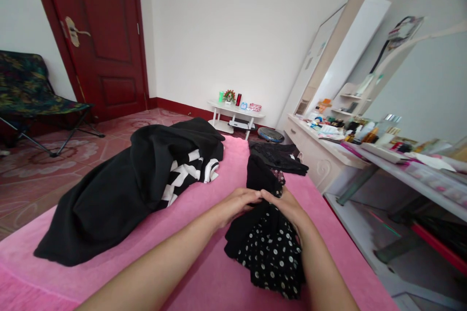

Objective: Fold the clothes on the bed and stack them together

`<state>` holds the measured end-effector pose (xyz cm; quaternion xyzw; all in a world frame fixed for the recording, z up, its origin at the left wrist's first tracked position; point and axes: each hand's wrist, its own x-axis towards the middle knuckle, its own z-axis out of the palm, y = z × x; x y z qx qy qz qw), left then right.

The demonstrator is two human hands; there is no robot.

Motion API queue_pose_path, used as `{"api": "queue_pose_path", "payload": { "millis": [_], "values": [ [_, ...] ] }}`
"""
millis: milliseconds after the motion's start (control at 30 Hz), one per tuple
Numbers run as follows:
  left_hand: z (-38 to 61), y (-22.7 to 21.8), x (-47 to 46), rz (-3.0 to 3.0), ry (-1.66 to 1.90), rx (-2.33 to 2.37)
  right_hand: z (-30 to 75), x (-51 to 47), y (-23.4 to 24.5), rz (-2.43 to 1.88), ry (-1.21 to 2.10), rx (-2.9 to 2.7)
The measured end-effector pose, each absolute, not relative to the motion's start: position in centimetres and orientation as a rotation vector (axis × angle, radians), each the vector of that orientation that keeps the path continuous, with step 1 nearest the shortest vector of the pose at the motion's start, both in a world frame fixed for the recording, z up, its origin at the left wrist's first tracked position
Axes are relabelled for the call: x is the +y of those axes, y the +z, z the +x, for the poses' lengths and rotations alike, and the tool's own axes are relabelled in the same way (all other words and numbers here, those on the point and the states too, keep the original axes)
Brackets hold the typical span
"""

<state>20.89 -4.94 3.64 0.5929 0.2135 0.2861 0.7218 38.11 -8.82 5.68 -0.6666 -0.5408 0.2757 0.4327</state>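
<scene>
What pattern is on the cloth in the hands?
The cloth is black, with whitish spots on its near part; head view.

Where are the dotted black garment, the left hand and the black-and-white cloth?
Dotted black garment (272, 249): head view, on its dotted lower part.
Left hand (235, 204): head view, on the back of the hand.
Black-and-white cloth (185, 175): head view, on its patterned middle.
</scene>
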Motion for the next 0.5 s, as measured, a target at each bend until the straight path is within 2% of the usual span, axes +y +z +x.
{"api": "queue_pose_path", "payload": {
  "millis": [67, 233, 500],
  "values": [
    [21.6, 2.7, -3.2, 1.334, 0.713, 0.571, 38.9, -8.8, 5.0, -1.604, 0.789, -1.248],
    [22.1, 0.7, 2.8, 1.769, 1.126, 1.173, 39.8, -8.1, 4.4, -1.763, 0.831, -1.071],
    [21.6, -2.5, 5.8, 2.019, 1.114, 1.315, 39.6, -8.0, 3.4, -1.802, 0.642, -1.027]
  ]
}}
